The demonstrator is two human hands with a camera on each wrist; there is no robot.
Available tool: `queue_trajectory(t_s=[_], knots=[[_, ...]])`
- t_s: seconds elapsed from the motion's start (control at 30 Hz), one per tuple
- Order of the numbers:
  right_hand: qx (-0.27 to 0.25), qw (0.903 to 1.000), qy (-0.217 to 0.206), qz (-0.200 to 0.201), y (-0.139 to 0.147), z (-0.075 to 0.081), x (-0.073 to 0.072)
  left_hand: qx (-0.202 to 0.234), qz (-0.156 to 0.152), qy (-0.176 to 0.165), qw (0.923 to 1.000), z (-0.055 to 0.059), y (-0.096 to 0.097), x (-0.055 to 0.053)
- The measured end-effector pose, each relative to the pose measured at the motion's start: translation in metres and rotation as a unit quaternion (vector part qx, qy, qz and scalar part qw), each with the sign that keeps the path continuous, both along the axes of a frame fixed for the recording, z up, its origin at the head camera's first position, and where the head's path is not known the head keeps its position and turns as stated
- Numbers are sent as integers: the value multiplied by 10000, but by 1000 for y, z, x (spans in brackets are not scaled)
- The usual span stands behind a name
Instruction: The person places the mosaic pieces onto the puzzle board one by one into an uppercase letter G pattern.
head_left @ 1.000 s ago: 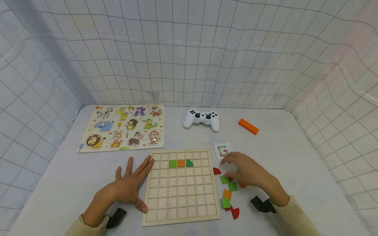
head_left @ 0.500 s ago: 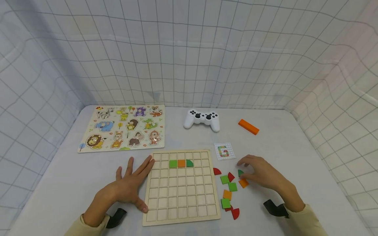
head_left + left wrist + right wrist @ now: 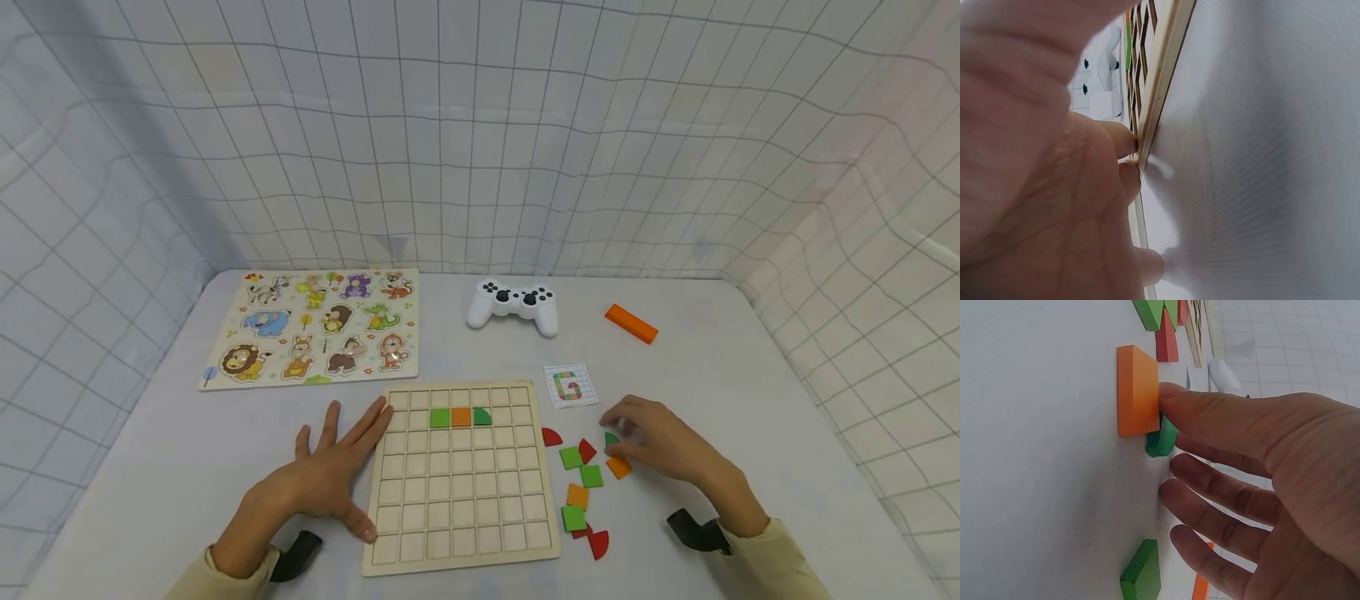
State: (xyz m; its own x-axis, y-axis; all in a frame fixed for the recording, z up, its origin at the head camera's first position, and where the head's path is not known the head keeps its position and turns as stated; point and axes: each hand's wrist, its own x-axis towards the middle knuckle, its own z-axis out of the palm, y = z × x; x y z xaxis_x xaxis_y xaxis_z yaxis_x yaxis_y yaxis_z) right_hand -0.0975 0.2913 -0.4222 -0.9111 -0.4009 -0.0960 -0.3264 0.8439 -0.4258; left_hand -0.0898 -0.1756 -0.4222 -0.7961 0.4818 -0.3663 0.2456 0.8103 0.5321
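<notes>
A wooden grid board (image 3: 463, 565) lies in the middle of the table. In its second row sit a light green square (image 3: 439, 417), an orange square (image 3: 461, 417) and a dark green quarter-circle (image 3: 482, 417). My left hand (image 3: 330, 475) lies with spread fingers along the board's left edge, fingertips and thumb touching it. My right hand (image 3: 656, 437) is bent loosely over a loose green quarter-circle (image 3: 611, 437). In the right wrist view the thumb touches a loose orange square tile (image 3: 1138, 390), and the green quarter-circle (image 3: 1161, 442) lies between thumb and index finger, not visibly pinched.
Several loose red, green and orange tiles (image 3: 592, 476) lie right of the board. A pattern card (image 3: 570, 385) sits above them. Further back are an animal puzzle (image 3: 311, 329), a white game controller (image 3: 513, 307) and an orange bar (image 3: 632, 323). Another green piece (image 3: 1141, 572) lies below my right fingers.
My right hand has moved right, off the pattern card and red and green tiles, to the green quarter-circle and orange square. Over the last half second it barely shifts. My left hand stays put.
</notes>
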Motion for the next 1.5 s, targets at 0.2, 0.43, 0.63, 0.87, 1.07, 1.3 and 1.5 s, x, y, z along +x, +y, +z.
queue_trajectory(t_s=[0.2,0.43,0.63,0.87,1.07,1.3,1.5], knots=[[128,9999,0,-12,-2,0,-2,-35,-24,34,10000,-1,0,0],[122,9999,79,91,-5,1,-2,-64,-22,45,10000,-1,0,0],[199,9997,137,50,-8,1,-4,-35,-19,44,10000,-1,0,0],[216,9992,326,66,-12,1,-7,18,-15,15,10000,0,0,1],[-27,9983,542,196,-16,4,-12,63,2,-59,10000,2,-1,2],[-124,9982,536,247,-23,9,-17,73,-2,-18,10000,2,-1,1],[-292,9978,498,338,-34,12,-21,32,17,-48,10000,2,0,1]])
